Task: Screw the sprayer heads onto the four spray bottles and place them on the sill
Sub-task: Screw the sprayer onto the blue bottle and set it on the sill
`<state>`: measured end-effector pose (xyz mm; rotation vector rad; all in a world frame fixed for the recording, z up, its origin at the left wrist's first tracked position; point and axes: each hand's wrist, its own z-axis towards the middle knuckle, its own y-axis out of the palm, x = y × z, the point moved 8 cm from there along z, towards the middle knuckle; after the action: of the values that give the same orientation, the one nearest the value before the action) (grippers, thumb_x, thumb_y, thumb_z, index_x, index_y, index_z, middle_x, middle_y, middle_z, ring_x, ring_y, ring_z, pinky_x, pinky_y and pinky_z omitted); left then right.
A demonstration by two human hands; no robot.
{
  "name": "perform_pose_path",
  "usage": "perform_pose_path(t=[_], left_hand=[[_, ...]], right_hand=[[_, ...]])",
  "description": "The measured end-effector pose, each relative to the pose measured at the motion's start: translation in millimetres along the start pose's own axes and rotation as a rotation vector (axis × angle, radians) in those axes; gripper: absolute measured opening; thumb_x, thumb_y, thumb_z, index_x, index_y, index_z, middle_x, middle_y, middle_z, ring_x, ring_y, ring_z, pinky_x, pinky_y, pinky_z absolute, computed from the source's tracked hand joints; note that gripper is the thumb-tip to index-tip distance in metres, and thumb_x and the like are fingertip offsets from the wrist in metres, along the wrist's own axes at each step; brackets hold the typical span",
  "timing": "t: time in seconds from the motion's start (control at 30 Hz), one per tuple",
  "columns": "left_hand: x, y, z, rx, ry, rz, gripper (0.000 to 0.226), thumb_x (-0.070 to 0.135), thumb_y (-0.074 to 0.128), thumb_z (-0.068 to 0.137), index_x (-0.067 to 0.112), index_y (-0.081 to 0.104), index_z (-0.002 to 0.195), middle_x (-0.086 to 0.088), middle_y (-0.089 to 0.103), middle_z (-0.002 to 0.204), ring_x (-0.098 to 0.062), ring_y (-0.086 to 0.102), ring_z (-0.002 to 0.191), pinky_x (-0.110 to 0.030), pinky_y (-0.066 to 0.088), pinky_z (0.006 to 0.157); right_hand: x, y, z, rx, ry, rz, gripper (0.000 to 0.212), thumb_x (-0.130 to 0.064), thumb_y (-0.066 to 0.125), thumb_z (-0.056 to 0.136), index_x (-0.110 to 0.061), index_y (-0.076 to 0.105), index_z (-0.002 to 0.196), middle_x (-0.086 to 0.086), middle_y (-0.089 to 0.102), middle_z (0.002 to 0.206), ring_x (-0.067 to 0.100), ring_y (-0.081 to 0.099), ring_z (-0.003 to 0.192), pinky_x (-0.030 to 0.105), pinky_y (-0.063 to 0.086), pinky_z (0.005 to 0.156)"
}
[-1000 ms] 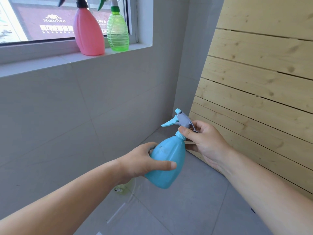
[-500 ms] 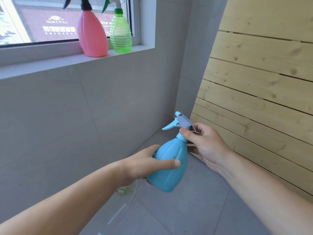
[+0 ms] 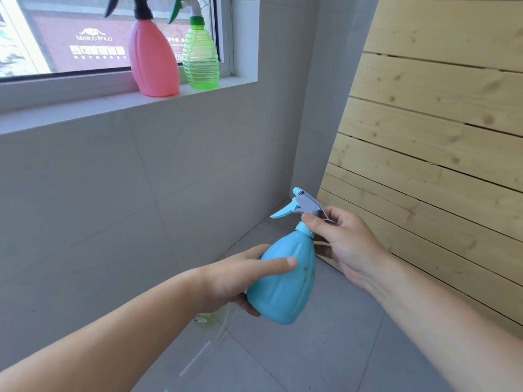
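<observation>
The left hand [image 3: 240,281] wraps around the blue bottle [image 3: 285,278] to keep it from turning. The right hand [image 3: 342,239] pinches the sprayer head [image 3: 304,206] at the neck to twist it tight. Pink bottle [image 3: 152,58] and green bottle [image 3: 201,58] stand together on the sill [image 3: 85,108].

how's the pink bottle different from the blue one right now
The pink bottle stands upright on the sill, untouched; the blue bottle is tilted in mid-air, the left hand around its body and the right hand at its sprayer. The pink bottle's sprayer head is black; the blue bottle's is light blue and grey. Both are opaque, ribbed, bulb-shaped bottles with a trigger sprayer fitted.
</observation>
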<state>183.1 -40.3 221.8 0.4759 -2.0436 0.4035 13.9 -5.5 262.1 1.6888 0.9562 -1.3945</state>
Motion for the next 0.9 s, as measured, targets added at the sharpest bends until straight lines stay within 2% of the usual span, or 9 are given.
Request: perform_pose_path(t=[0.13, 0.27, 0.33, 0.4, 0.5, 0.6, 0.73, 0.8, 0.9], left_hand=[[-1.1, 4.7, 0.5, -0.089, 0.003, -0.171, 0.054, 0.043, 0.061, 0.082, 0.026, 0.064, 0.133, -0.006, 0.070, 0.114, -0.023, 0.071, 0.086, -0.033, 0.058, 0.060], [2.6, 0.9, -1.6, -0.003, 0.038, -0.083, 0.058, 0.042, 0.079, 0.078, 0.026, 0.060, 0.130, -0.008, 0.073, 0.119, -0.022, 0.076, 0.089, -0.034, 0.060, 0.059], [2.9, -0.6, -1.4, 0.056, 0.037, -0.012, 0.058, 0.041, 0.087, 0.077, 0.027, 0.061, 0.126, -0.004, 0.075, 0.112, -0.019, 0.077, 0.086, -0.033, 0.060, 0.059], [2.0, 2.3, -0.1, 0.065, 0.025, 0.019, 0.054, 0.039, 0.089, 0.078, 0.026, 0.063, 0.123, 0.000, 0.077, 0.108, -0.018, 0.078, 0.088, -0.036, 0.063, 0.065], [-0.3, 7.9, 1.7, -0.001, 0.023, -0.025, 0.057, 0.043, 0.087, 0.074, 0.027, 0.065, 0.124, 0.001, 0.079, 0.113, -0.021, 0.078, 0.103, -0.042, 0.065, 0.083], [-1.5, 10.5, 0.1, -0.087, 0.004, -0.159, 0.056, 0.040, 0.077, 0.081, 0.024, 0.064, 0.133, -0.006, 0.073, 0.131, -0.026, 0.073, 0.117, -0.047, 0.062, 0.090], [-4.0, 12.4, -1.2, -0.135, -0.038, -0.262, 0.060, 0.034, 0.073, 0.083, 0.015, 0.058, 0.138, -0.016, 0.066, 0.140, -0.032, 0.072, 0.116, -0.050, 0.062, 0.085], [-3.6, 10.4, -0.3, -0.097, -0.020, -0.193, 0.063, 0.036, 0.081, 0.080, 0.016, 0.057, 0.135, -0.012, 0.071, 0.133, -0.031, 0.073, 0.116, -0.051, 0.063, 0.085], [-2.2, 6.7, 1.0, 0.019, -0.008, -0.028, 0.067, 0.042, 0.090, 0.072, 0.020, 0.057, 0.127, -0.003, 0.075, 0.117, -0.021, 0.079, 0.097, -0.042, 0.064, 0.073]], right_hand=[[-4.4, -1.3, 0.8, -0.003, -0.001, 0.033, 0.027, -0.019, 0.071, 0.089, -0.002, 0.067, 0.109, 0.010, 0.072, 0.089, 0.021, 0.069, 0.071, 0.032, 0.056, 0.065], [-0.3, -2.2, -0.4, 0.020, 0.004, 0.025, 0.028, -0.018, 0.072, 0.088, -0.001, 0.067, 0.109, 0.008, 0.072, 0.085, 0.020, 0.070, 0.070, 0.031, 0.056, 0.063], [1.2, -2.1, -1.1, 0.032, -0.008, 0.001, 0.025, -0.018, 0.073, 0.087, -0.001, 0.067, 0.105, 0.007, 0.073, 0.084, 0.019, 0.070, 0.070, 0.029, 0.056, 0.062], [0.5, 0.2, -1.5, 0.025, -0.025, -0.029, 0.020, -0.018, 0.073, 0.087, -0.004, 0.068, 0.101, 0.004, 0.074, 0.083, 0.018, 0.070, 0.070, 0.030, 0.056, 0.064], [-4.5, 2.5, -2.0, 0.006, -0.043, -0.037, 0.017, -0.018, 0.073, 0.087, -0.007, 0.069, 0.098, 0.001, 0.074, 0.078, 0.017, 0.069, 0.069, 0.032, 0.055, 0.065], [-8.9, 2.1, -2.0, -0.007, -0.050, -0.022, 0.023, -0.020, 0.073, 0.087, -0.005, 0.070, 0.104, 0.005, 0.072, 0.081, 0.019, 0.067, 0.071, 0.034, 0.054, 0.067], [-9.0, 2.0, -3.8, -0.026, -0.046, -0.018, 0.018, -0.019, 0.072, 0.088, -0.007, 0.071, 0.101, 0.005, 0.072, 0.080, 0.020, 0.066, 0.071, 0.033, 0.053, 0.066], [-7.5, 1.8, -4.3, -0.020, -0.049, -0.042, 0.017, -0.018, 0.072, 0.088, -0.006, 0.071, 0.100, 0.004, 0.072, 0.079, 0.019, 0.066, 0.069, 0.032, 0.053, 0.065], [-4.1, 3.0, -4.7, -0.008, -0.052, -0.068, 0.009, -0.017, 0.073, 0.087, -0.010, 0.070, 0.091, 0.004, 0.071, 0.078, 0.017, 0.066, 0.068, 0.029, 0.053, 0.063]])
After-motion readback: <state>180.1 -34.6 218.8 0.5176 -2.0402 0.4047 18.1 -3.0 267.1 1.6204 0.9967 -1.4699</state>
